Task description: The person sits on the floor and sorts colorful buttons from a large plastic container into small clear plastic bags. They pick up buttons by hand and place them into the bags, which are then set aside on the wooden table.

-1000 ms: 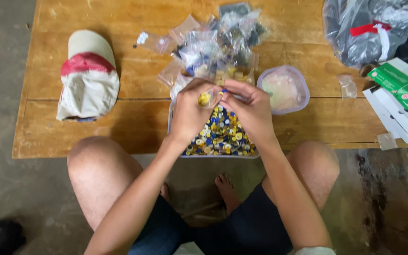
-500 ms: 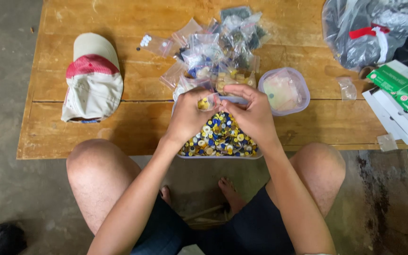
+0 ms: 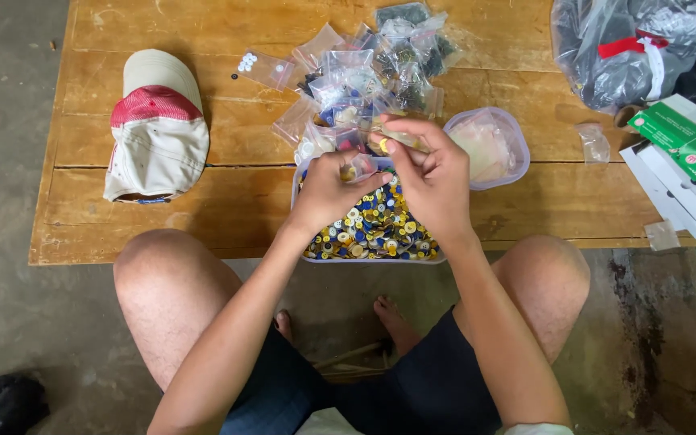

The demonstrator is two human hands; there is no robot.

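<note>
Small clear bag (image 3: 364, 167) sits between both hands, right above the button tray (image 3: 372, 225), at the table's near edge. Left hand (image 3: 330, 192) is closed, thumb and fingertips pinching the bag's left side; a yellow button (image 3: 382, 146) shows just by it. Right hand (image 3: 432, 173) is curled, fingers pinching the bag's top from the right. Hands touch each other over the tray.

Tray holds mixed yellow, blue and white buttons, partly hidden under the hands. Behind it: pile of small bags (image 3: 372, 72) with sorted buttons. Just right of the hands: clear tub (image 3: 499, 149) with a bag inside. Cap (image 3: 157, 129), white with red band, lies well left on the table (image 3: 163, 225). Far right: big plastic sack (image 3: 630, 44), green-white boxes (image 3: 686, 141), two stray little bags.
</note>
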